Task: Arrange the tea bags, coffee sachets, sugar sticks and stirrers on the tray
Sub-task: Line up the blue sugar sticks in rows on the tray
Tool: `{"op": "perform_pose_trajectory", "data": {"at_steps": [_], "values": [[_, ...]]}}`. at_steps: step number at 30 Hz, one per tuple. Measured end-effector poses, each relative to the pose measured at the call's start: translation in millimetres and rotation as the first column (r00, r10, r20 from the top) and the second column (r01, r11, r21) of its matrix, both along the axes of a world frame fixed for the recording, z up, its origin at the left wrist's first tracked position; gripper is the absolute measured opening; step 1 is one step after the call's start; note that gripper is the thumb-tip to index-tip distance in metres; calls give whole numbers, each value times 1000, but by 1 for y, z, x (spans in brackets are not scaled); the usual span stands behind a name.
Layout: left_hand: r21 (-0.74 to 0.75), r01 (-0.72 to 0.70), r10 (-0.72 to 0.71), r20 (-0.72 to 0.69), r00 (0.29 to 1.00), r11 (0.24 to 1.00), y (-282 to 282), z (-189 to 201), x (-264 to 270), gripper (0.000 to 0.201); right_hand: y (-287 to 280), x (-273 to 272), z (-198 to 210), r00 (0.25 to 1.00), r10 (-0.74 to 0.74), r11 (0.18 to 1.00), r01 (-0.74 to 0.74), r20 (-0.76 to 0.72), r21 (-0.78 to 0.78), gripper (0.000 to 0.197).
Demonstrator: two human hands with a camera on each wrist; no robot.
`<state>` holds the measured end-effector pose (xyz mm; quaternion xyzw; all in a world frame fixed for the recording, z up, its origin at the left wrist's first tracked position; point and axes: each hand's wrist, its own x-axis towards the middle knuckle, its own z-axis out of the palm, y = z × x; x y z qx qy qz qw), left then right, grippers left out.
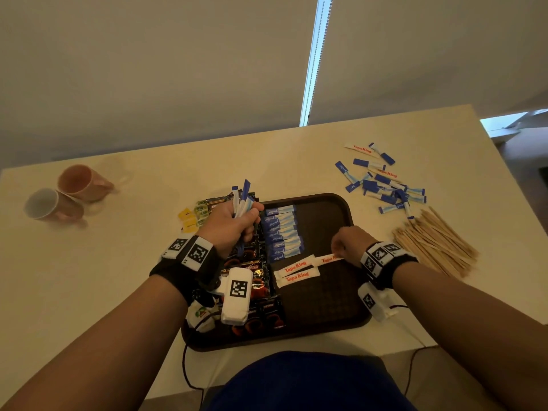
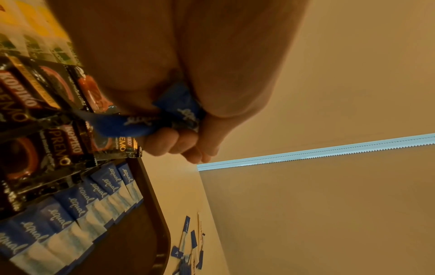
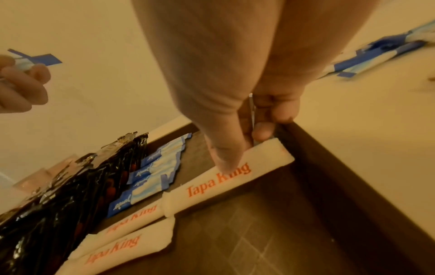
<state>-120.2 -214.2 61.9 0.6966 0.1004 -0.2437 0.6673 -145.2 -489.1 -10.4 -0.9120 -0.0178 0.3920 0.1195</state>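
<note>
- Cream table [image 1: 267,161] carries the brown tray [image 1: 341,203].
- Left hand [image 1: 229,229] grips a bunch of blue Equal sticks [image 1: 243,200] above the tray's left side.
- Right hand [image 1: 350,243] pinches a white Tapa King sachet [image 3: 226,178] on the tray, right of two others.

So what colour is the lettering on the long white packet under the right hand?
Orange-red "Tapa King" lettering on the long white packet, clearest in the right wrist view.

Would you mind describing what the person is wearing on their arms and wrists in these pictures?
Both forearms are bare, with no sleeves. Each wrist carries a black strap set with white square tags printed with black-and-white coded markers. A white box-shaped camera unit with its own marker hangs below each wrist, the right one trailing a thin black cable.
</note>
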Motion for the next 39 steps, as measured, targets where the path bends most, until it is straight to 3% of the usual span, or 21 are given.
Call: {"op": "perform_pose_trajectory", "data": {"at_steps": [3, 6, 10, 13, 16, 17, 21, 25, 33, 35, 39], "values": [[-24, 7, -7, -14, 1000, 1000, -3, -1, 0, 10, 2, 2, -1, 999, 43, 999, -43, 17, -33, 18], [-69, -19, 14, -66, 998, 997, -5, 0, 0, 17, 11, 3, 2, 995, 51, 999, -50, 83, -15, 18], [-151, -83, 55, -181, 982, 985, -8, 8, 1, 22, 39, 13, 16, 957, -101, 965, 27, 273, 260, 20], [-200, -48, 0, -236, 972, 979, -8, 12, 1, 24, 72, 25, 48, 895, -343, 797, 116, 285, 593, 27], [-198, 36, -82, -230, 970, 980, -9, 12, -1, 23, 97, 38, 76, 861, -496, 557, 213, 116, 803, 30], [-173, 71, -108, -217, 970, 982, -9, 13, -1, 22, 103, 42, 80, 858, -508, 510, 223, 81, 831, 25], [-28, 192, -194, -134, 972, 981, -6, 15, -4, 16, 111, 48, 76, 827, -562, 425, 302, -13, 853, 12], [-39, 141, -145, -128, 981, 989, -3, 14, -4, 18, 108, 47, 70, 771, -625, 311, 388, -121, 868, 19], [80, 109, -105, -57, 993, 991, -5, 4, 0, 20, 92, 45, 71, 562, -710, -99, 517, -424, 850, 8], [20, 62, -60, -102, 993, 998, -9, 6, 3, 20, 84, 40, 74, 594, -712, -54, 486, -375, 872, 6], [-111, -67, 37, -249, 968, 992, -20, 10, 8, 29, 68, 25, 77, 735, -677, 273, 204, 37, 940, 11]]}}
